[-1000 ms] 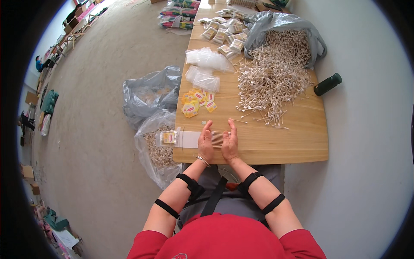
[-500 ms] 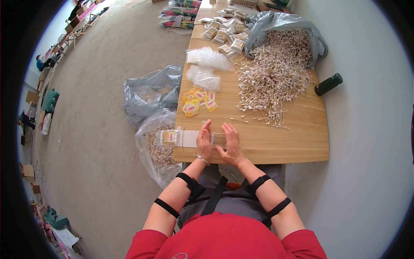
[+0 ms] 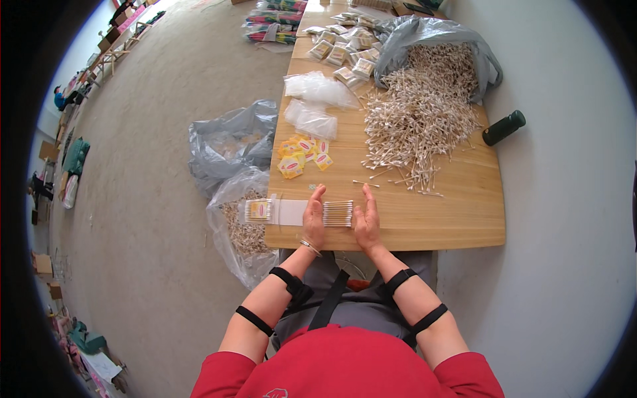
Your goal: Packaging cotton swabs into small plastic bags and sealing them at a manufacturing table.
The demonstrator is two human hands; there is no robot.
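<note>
Near the table's front edge lies a row of cotton swabs [image 3: 338, 213], side by side, their tips toward my two palms. My left hand [image 3: 314, 217] stands on edge at the row's left end, fingers stretched out. At the right end my right hand [image 3: 367, 220] is upright too, its fingers straight. A flat white strip [image 3: 292, 212] runs out left from under my left hand. Left of it, at the table's edge, sits a clear bag of cotton swabs with a yellow card [image 3: 259, 210].
A big heap of loose swabs [image 3: 424, 119] spills from a grey plastic bag [image 3: 494, 63]. Yellow cards [image 3: 302, 156], clear empty bags [image 3: 312, 119] and filled packets [image 3: 342, 53] lie to the left. A dark green bottle [image 3: 504, 128] stands at the right edge. Plastic bags [image 3: 232, 142] rest on the floor.
My right hand has drawn back right from over the swabs and turned upright at their ends, uncovering the row. My left hand has stayed nearly in place.
</note>
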